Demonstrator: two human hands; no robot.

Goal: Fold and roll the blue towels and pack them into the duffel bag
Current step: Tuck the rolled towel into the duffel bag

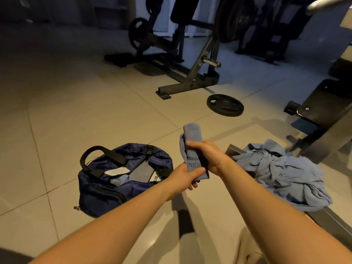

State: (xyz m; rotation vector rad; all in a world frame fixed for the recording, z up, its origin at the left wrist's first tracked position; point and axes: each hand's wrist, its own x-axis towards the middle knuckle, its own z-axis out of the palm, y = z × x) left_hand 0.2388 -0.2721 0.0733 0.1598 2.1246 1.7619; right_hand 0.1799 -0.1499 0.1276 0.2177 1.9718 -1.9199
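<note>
1. The floor (95, 111) is pale, glossy tile with thin dark seams. It carries everything here.
2. A weight machine (190, 73) of dark steel tube stands toward the floor's far edge, well apart from the hands.
3. A bench (323, 103) with a black padded top runs along the floor's right edge.
4. The duffel bag (99, 191) sits on the floor toward its near-left part. It is soft navy fabric with black webbing handles. Its mouth gapes upward, and pale blue cloth shows inside.
5. The pile of towels (285, 174) lies crumpled and unfolded toward the floor's near-right part, draped over a dark metal bar (333, 221). The cloth is soft, light blue and limp.
6. A weight plate (225, 105), a flat black disc, lies on the floor between the machine and the bench.
7. The held towel (192, 136) is up in the air between the bag and the pile. It is folded into a narrow bundle whose long axis runs from the person up and away, with a loose flap on its left side.
8. The right hand (207, 155) grips the bundle's middle, fingers (192, 144) curled round it. The left hand (182, 178) holds the lower end, thumb pressed on top and fingers tucked beneath.
9. The bag's mouth lies down and to the left of the bundle, on the left hand's side, so that hand is nearer. I judge that packing calls for swinging the bundle down-left and laying its length along the opening.
</note>
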